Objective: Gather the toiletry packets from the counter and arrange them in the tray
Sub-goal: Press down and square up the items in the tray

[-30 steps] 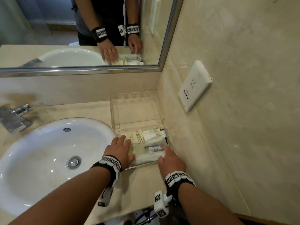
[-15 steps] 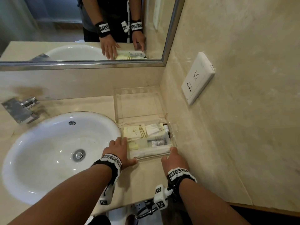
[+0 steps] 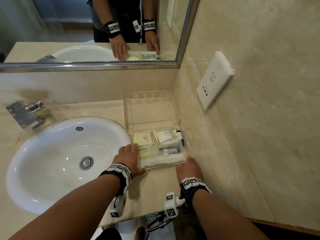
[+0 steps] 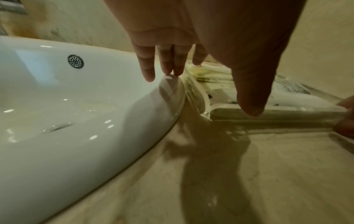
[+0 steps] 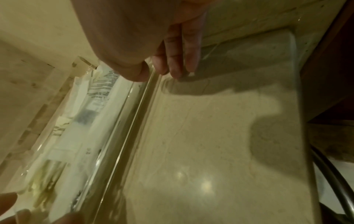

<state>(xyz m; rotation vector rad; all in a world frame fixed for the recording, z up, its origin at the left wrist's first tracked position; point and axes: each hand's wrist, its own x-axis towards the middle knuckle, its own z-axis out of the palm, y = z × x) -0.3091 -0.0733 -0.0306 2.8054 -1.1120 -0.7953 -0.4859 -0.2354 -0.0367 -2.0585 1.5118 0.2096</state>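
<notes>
Item: beige marble counter (image 3: 155, 191), bearing a white oval basin (image 3: 57, 158) just left of the left hand's fingers. Item: clear acrylic tray (image 3: 187, 146), rectangular, standing in the corner ahead of both hands; against the frames of a second ago it sits slightly nearer the counter's front edge, and both hands have slid from over its contents to its outer walls. Item: toiletry packets (image 3: 161, 144), cream, white and clear sachets with one small dark bottle, all lying inside the tray's near part, beyond the fingertips; none shows loose on the counter. Item: left hand (image 3: 129, 159), fingers straight and together along the tray's left wall, thumb at its near-left corner. Item: right hand (image 3: 188, 168), thumb over the rim at the near-right corner, fingers extended down outside the wall; a pinch is likely, not certain. Assessment: gathering appears complete; the hands now seem to square the tray, a finishing step.
</notes>
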